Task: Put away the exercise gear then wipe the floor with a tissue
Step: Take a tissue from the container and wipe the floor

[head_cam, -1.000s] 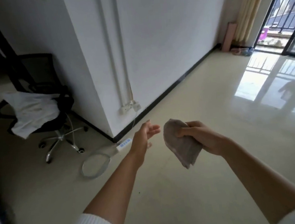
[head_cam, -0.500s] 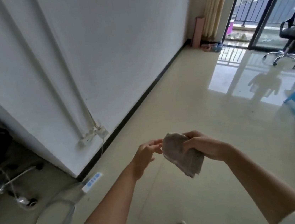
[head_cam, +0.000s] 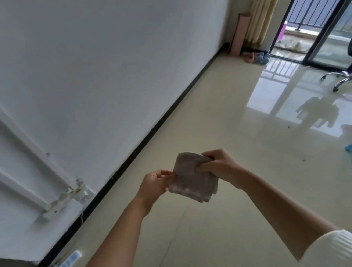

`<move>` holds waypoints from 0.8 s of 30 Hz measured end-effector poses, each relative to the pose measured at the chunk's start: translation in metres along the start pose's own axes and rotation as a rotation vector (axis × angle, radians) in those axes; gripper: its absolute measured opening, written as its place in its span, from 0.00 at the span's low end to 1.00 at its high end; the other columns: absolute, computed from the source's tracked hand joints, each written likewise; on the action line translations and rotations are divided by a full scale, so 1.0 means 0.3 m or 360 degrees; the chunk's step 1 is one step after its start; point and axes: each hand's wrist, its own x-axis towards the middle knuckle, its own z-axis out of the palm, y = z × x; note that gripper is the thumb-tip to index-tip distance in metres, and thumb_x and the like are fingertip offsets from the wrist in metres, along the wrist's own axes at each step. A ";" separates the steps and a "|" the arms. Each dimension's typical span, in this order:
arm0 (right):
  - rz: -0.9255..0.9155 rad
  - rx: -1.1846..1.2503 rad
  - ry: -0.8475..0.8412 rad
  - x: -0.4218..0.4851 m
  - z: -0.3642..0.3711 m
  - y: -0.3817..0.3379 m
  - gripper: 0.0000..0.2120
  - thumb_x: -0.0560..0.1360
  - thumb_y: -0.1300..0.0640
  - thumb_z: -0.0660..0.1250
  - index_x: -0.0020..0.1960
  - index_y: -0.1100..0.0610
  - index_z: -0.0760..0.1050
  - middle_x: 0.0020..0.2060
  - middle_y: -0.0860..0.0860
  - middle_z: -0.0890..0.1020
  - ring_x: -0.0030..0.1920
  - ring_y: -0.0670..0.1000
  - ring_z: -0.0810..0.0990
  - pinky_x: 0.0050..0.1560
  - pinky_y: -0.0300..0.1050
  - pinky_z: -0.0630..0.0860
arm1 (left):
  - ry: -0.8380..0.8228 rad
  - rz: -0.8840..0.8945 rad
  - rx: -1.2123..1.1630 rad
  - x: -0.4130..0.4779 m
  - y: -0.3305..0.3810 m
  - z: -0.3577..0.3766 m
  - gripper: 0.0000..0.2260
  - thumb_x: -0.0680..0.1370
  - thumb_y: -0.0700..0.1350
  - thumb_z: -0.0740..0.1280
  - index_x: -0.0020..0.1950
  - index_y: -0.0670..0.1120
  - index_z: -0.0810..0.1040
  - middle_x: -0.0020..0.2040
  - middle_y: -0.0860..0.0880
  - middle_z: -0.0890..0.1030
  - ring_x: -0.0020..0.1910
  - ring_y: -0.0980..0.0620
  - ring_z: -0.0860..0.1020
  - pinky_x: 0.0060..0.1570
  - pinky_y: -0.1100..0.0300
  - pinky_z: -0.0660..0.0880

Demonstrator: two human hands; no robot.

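Tissue (head_cam: 191,178), grey and folded, hung between our hands, above the floor (head_cam: 227,233). Our right hand (head_cam: 217,168) gripped its top with curled fingers. Our left hand (head_cam: 154,184) pinched the edge nearest it. We judged the wiping step to be starting. Next we would need to crouch and press the tissue flat to the floor beneath our hands.
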 end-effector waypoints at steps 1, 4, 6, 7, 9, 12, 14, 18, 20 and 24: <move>-0.0023 -0.0006 0.0016 0.075 -0.035 -0.007 0.05 0.69 0.65 0.69 0.39 0.56 0.80 0.32 0.51 0.79 0.33 0.47 0.76 0.32 0.38 0.71 | 0.0004 0.0005 -0.0036 0.079 0.032 0.007 0.08 0.72 0.45 0.71 0.48 0.43 0.79 0.36 0.49 0.80 0.34 0.53 0.75 0.45 0.58 0.73; -0.0091 0.0017 0.0052 0.316 -0.149 -0.028 0.05 0.70 0.66 0.68 0.40 0.57 0.80 0.33 0.52 0.79 0.35 0.49 0.76 0.35 0.39 0.72 | -0.0002 -0.0001 -0.0099 0.343 0.131 0.022 0.09 0.76 0.44 0.68 0.52 0.41 0.77 0.40 0.45 0.80 0.37 0.50 0.77 0.46 0.57 0.76; -0.0116 0.0015 0.0088 0.496 -0.230 -0.044 0.06 0.71 0.65 0.68 0.39 0.56 0.80 0.33 0.52 0.80 0.35 0.48 0.77 0.34 0.39 0.71 | -0.0041 -0.0005 -0.0131 0.534 0.204 0.025 0.12 0.76 0.45 0.68 0.55 0.39 0.77 0.44 0.43 0.81 0.41 0.48 0.78 0.47 0.57 0.77; -0.0107 0.0026 0.0110 0.587 -0.273 -0.051 0.06 0.72 0.65 0.68 0.40 0.56 0.81 0.33 0.52 0.80 0.35 0.48 0.77 0.35 0.39 0.72 | -0.0054 -0.0017 -0.0139 0.633 0.243 0.026 0.13 0.76 0.46 0.68 0.56 0.39 0.77 0.45 0.43 0.81 0.43 0.47 0.79 0.46 0.57 0.78; -0.0068 0.0085 0.0167 0.764 -0.367 -0.069 0.05 0.72 0.65 0.66 0.43 0.59 0.81 0.35 0.53 0.79 0.36 0.48 0.76 0.35 0.39 0.71 | -0.0037 -0.0050 -0.0110 0.837 0.330 0.033 0.12 0.76 0.47 0.67 0.56 0.41 0.77 0.46 0.45 0.82 0.44 0.48 0.80 0.45 0.59 0.77; 0.0005 0.0101 0.0252 0.996 -0.527 -0.097 0.07 0.72 0.66 0.64 0.46 0.63 0.81 0.34 0.53 0.77 0.34 0.47 0.73 0.32 0.36 0.68 | 0.0160 -0.0083 0.0055 1.137 0.475 0.067 0.07 0.76 0.45 0.66 0.52 0.45 0.77 0.46 0.47 0.81 0.43 0.49 0.79 0.44 0.58 0.74; 0.0032 0.0069 0.0344 1.136 -0.643 -0.105 0.08 0.72 0.67 0.63 0.45 0.64 0.80 0.32 0.53 0.76 0.31 0.46 0.72 0.28 0.34 0.66 | 0.0306 -0.0023 0.0204 1.322 0.571 0.116 0.02 0.75 0.44 0.65 0.46 0.47 0.77 0.41 0.48 0.79 0.42 0.49 0.76 0.42 0.58 0.71; 0.0157 0.0034 0.0557 1.374 -0.882 -0.066 0.08 0.71 0.66 0.62 0.40 0.62 0.79 0.29 0.52 0.73 0.30 0.47 0.69 0.30 0.40 0.62 | 0.0395 0.0092 0.0646 1.635 0.710 0.256 0.09 0.75 0.46 0.65 0.53 0.45 0.76 0.47 0.49 0.79 0.47 0.50 0.75 0.47 0.59 0.70; 0.0217 -0.0032 0.0617 1.484 -1.013 -0.033 0.09 0.71 0.65 0.62 0.34 0.57 0.76 0.27 0.50 0.71 0.29 0.47 0.67 0.30 0.41 0.60 | 0.0378 0.0150 0.0813 1.787 0.745 0.328 0.13 0.75 0.46 0.65 0.58 0.44 0.75 0.55 0.46 0.79 0.53 0.48 0.76 0.51 0.57 0.71; 0.0314 -0.0139 0.0695 1.724 -1.293 0.062 0.10 0.70 0.63 0.62 0.31 0.56 0.72 0.26 0.50 0.68 0.28 0.48 0.65 0.30 0.42 0.58 | 0.0374 0.0192 0.1059 2.109 0.792 0.479 0.16 0.76 0.48 0.64 0.62 0.45 0.73 0.62 0.44 0.75 0.61 0.45 0.73 0.57 0.53 0.69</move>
